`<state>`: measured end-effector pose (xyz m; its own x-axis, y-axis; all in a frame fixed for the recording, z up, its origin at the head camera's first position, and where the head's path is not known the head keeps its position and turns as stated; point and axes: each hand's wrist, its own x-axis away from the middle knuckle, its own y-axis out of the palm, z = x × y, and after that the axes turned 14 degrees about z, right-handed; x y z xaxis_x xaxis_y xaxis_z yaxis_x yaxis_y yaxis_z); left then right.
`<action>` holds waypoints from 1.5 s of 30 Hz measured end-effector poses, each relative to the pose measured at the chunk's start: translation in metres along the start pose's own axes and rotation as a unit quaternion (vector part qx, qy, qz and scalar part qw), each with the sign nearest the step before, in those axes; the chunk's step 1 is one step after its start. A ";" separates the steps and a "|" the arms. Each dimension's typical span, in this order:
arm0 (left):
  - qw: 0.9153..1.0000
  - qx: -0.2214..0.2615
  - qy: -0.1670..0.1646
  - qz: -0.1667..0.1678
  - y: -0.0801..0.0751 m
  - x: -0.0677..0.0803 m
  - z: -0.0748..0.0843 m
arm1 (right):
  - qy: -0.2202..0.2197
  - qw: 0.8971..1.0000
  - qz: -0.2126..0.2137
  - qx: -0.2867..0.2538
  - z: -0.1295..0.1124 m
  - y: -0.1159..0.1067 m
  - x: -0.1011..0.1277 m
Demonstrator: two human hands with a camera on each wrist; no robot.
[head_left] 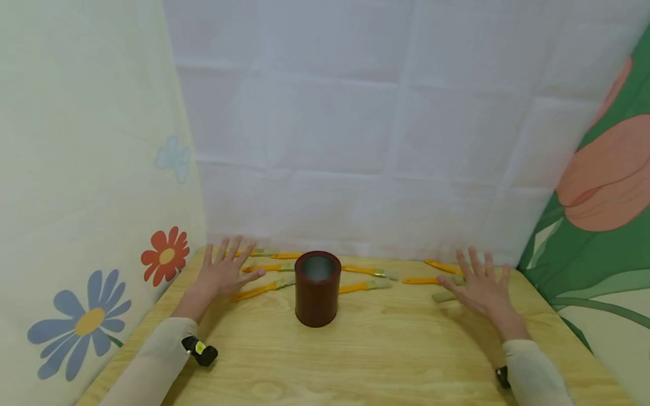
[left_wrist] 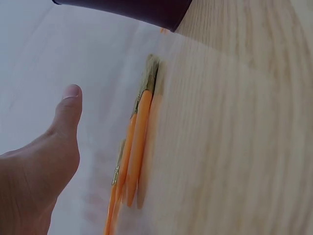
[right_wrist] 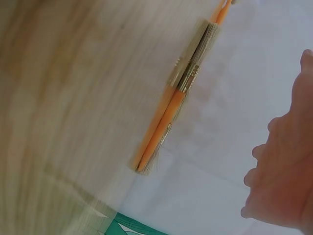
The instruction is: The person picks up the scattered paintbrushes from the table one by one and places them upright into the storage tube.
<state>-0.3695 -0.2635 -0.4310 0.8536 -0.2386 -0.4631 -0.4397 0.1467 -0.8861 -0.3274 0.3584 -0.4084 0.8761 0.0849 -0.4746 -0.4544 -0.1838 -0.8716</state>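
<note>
My left hand (head_left: 223, 275) is over the left end of the table with its fingers spread and holds nothing. Several paintbrushes with orange handles, such as a front-left brush (head_left: 259, 291), lie close to its thumb. On the other side my right hand (head_left: 482, 290) is spread too, with nothing in it, overlapping more paintbrushes (head_left: 422, 281) in the head view. Between the hands a dark red cylindrical holder (head_left: 317, 304) stands upright, its grey inside visible. The left wrist view shows a paintbrush (left_wrist: 141, 127) beyond the thumb; a paintbrush (right_wrist: 172, 110) also appears in the right wrist view.
The wooden table (head_left: 365, 361) runs back to a white creased cloth (head_left: 330, 124). A flower-printed cloth (head_left: 76, 197) hangs at the left, and a green and pink one (head_left: 609, 180) at the right. Some brushes lie behind the holder, partly hidden by it.
</note>
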 end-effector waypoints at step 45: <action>0.991 0.105 0.085 0.003 0.021 -0.011 0.072 | -0.046 0.903 -0.057 -0.423 -0.219 -0.001 -0.013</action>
<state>-0.3679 -0.1882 -0.4433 0.7842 -0.3928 -0.4803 -0.3612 0.3403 -0.8682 -0.3026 0.1435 -0.3743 0.8750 0.2245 -0.4288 -0.0420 -0.8474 -0.5294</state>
